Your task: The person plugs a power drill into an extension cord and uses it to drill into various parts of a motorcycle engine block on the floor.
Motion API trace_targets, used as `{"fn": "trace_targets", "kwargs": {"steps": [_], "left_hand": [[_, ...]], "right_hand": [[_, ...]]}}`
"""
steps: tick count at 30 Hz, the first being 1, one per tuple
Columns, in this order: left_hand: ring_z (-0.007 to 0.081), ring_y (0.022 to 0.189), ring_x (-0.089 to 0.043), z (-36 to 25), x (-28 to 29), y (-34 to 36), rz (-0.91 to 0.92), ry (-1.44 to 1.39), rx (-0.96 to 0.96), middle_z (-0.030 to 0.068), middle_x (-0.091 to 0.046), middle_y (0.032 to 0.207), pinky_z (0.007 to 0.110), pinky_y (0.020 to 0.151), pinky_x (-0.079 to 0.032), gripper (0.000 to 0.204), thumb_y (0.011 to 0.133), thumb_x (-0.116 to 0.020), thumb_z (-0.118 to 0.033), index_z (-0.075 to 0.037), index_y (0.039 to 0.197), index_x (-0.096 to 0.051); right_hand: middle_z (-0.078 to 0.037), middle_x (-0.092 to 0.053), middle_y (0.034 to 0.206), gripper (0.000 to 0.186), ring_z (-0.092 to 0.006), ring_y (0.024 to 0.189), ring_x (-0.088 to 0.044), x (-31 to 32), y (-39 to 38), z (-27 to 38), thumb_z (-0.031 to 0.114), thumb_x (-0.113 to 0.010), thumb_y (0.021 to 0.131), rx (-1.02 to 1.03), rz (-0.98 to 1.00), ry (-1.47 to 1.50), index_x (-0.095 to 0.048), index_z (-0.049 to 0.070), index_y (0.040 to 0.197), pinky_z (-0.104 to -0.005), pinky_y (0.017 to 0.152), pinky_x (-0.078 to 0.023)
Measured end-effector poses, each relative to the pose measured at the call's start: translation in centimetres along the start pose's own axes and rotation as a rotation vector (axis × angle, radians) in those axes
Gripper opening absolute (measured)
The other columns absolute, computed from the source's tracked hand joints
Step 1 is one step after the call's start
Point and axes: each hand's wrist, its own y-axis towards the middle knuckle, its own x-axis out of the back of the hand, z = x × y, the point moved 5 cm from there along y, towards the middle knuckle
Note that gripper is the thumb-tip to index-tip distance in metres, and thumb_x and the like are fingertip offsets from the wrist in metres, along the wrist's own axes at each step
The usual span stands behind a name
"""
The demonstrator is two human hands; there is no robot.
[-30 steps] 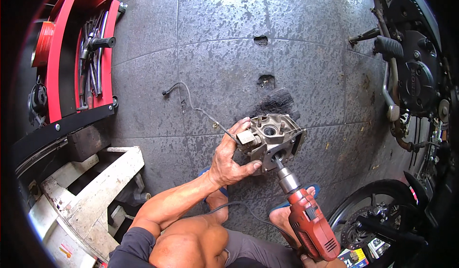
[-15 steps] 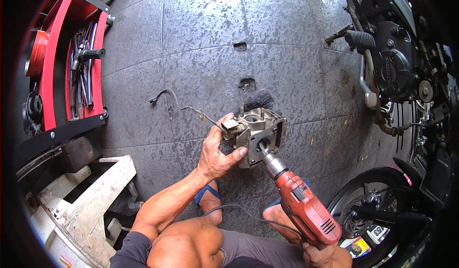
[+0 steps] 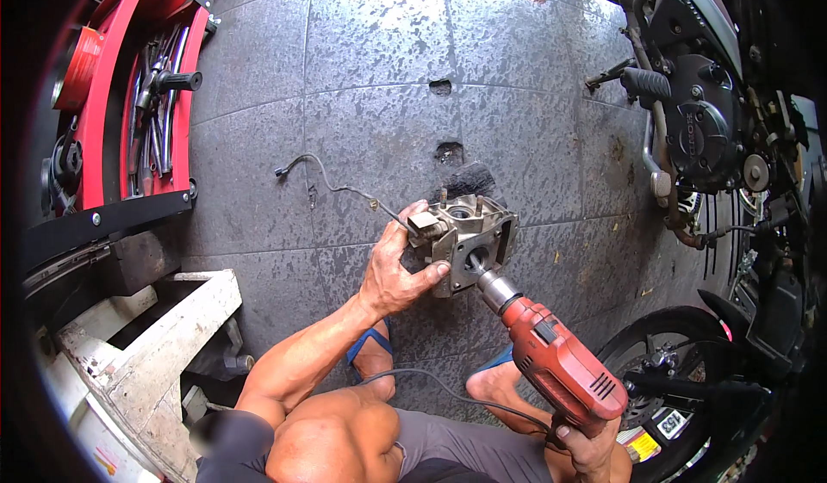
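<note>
A: Moved since the earlier frames: the engine part (image 3: 469,242) and drill (image 3: 551,358) sit further right and lower in view, cable (image 3: 332,182) trailing the same way. Hands kept their hold.

B: Left hand (image 3: 392,268)?

A: Grip clamped on the engine part's left side, fingers wrapped over the edge, thumb on top. Part is grey cast metal, held low over the floor (image 3: 370,70), just ahead of the person's sandalled feet. Can't tell if it touches the floor.

B: Right hand (image 3: 594,448)?

A: Low at frame bottom, grip closed round the red drill's handle. Drill angles up-left, chuck (image 3: 493,287) pressed into a round opening on the part's near face.

B: Around it?

A: Thin cable runs from the part's top left corner across the floor. Motorcycle (image 3: 706,113) on the right, wheel (image 3: 680,380) near the drill. Red rack (image 3: 112,95) of tools far left, white stand (image 3: 146,345) lower left.
</note>
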Motion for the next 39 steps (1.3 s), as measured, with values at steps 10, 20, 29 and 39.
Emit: {"fn": "trace_targets", "kwargs": {"steps": [10, 20, 29, 39], "left_hand": [[0.0386, 0.139, -0.046, -0.8, -0.3, 0.4, -0.052, -0.008, 0.001, 0.0237, -0.049, 0.147, 0.045, 0.116, -0.037, 0.080, 0.075, -0.080, -0.037, 0.003, 0.138, -0.053], [0.0382, 0.139, -0.047, -0.9, -0.6, 0.8, -0.070, 0.023, 0.019, 0.0233, -0.052, 0.145, 0.046, 0.116, -0.037, 0.081, 0.078, -0.079, -0.046, 0.004, 0.137, -0.054], [0.0419, 0.136, -0.048, -1.8, -1.0, 0.6, -0.097, 0.061, -0.002, 0.0270, -0.052, 0.142, 0.047, 0.115, -0.037, 0.080, 0.074, -0.084, -0.038, 0.005, 0.135, -0.054], [0.0415, 0.139, -0.045, -1.9, -1.1, 0.7, -0.070, 0.128, -0.027, 0.0273, -0.050, 0.145, 0.048, 0.116, -0.035, 0.081, 0.080, -0.081, -0.048, 0.005, 0.135, -0.055]], "right_hand": [[-0.015, -0.068, 0.110, 0.078, -0.0199, 0.084, -0.068, 0.2, 0.0, 0.2, 0.008, -0.078, 0.064, -0.006, -0.011, -0.030, -0.049, -0.006, 0.134, -0.0320, 0.076, -0.056], [-0.014, -0.067, 0.110, 0.077, -0.0186, 0.083, -0.067, 0.2, -0.3, -0.1, 0.008, -0.079, 0.064, 0.000, -0.050, 0.001, -0.049, -0.005, 0.133, -0.0309, 0.074, -0.056], [-0.012, -0.068, 0.091, 0.070, -0.0178, 0.072, -0.066, 0.2, -0.1, 1.9, 0.012, -0.079, 0.067, 0.030, -0.057, -0.043, -0.053, -0.007, 0.129, -0.0294, 0.065, -0.054], [-0.011, -0.068, 0.086, 0.067, -0.0166, 0.068, -0.065, -0.2, 0.0, 2.9, 0.017, -0.079, 0.069, 0.039, -0.006, -0.124, -0.056, -0.009, 0.126, -0.0289, 0.059, -0.052]]}}
